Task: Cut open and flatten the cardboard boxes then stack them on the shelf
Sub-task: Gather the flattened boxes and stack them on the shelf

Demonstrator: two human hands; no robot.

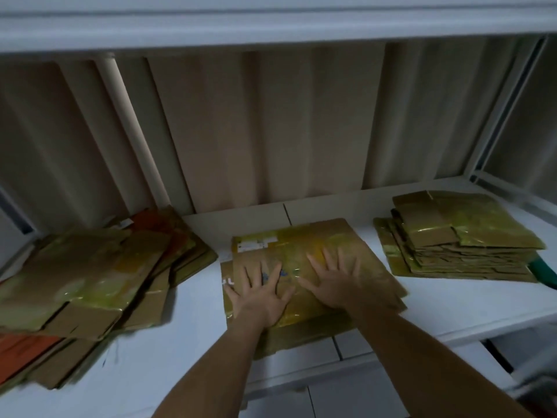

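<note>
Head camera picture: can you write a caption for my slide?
Both hands, left and right, press a flattened cardboard box onto the white shelf between two cardboard stacks.

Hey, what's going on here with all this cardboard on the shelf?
A person is pressing a flattened cardboard box onto the white shelf, left hand and right hand spread flat on top. A loose heap of flattened boxes lies to the left, a neater stack to the right. No cutting tool is in view.
</note>
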